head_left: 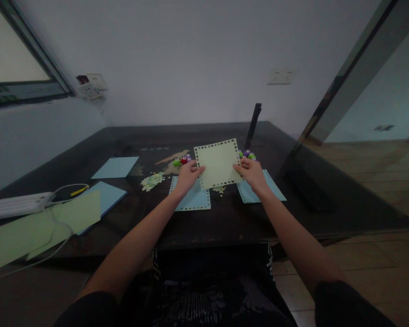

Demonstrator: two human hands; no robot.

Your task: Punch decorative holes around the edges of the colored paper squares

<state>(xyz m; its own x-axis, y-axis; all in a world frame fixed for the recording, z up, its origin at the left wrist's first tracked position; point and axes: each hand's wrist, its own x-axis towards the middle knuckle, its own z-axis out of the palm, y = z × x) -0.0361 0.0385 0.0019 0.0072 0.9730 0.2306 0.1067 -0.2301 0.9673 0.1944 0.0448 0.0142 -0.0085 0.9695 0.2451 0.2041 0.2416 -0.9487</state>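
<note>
Two hands hold one pale green sheet (218, 163) with a punched border above the dark table (225, 218). At the sheet's 8 o'clock corner the left hand (188, 176) has its fingers clamped on the edge; at 4 o'clock the right hand (253, 175) pinches likewise. Blue punched sheets lie under each hand, one left (195, 201), one right (273, 190). Small coloured punches (183, 160) sit at the sheet's 9 o'clock, with paper scraps (152, 181) further left.

Both hands, left hand (188, 175) and right hand (252, 172), hold a pale green punched sheet (218, 163) by its edges above the dark tabletop (225, 218), over two blue sheets (194, 200).
</note>
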